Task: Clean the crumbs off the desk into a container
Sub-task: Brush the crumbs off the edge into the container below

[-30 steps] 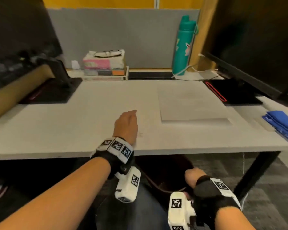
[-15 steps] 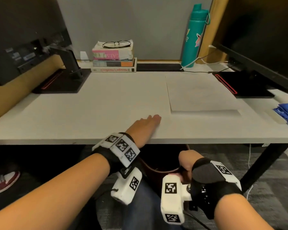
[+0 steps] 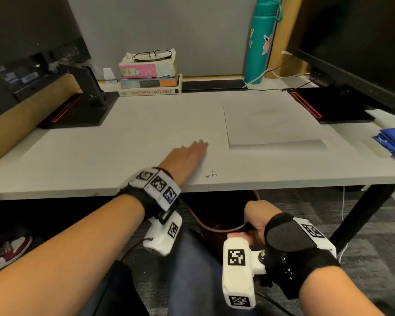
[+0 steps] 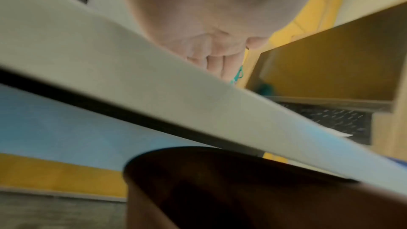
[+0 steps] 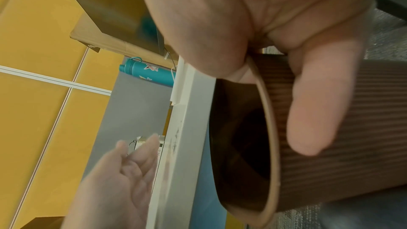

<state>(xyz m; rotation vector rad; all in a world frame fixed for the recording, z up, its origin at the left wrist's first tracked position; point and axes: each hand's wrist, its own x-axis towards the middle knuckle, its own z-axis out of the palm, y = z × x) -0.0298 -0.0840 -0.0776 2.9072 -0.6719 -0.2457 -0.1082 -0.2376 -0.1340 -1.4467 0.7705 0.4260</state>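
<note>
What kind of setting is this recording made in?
Most likely an office cubicle: a white desk backed by a grey partition, a monitor on either side, and a stack of books.

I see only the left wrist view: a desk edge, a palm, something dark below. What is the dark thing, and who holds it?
Observer: It is a brown ribbed cup; the right hand holds it at the rim, under the desk edge.
Operator: Are any crumbs left on top?
Observer: Yes, a small patch of crumbs lies near the front edge, just right of the left hand.
Operator: Is the cup below them?
Observer: Roughly; in the head view its rim shows under the edge, below the crumbs.
</note>
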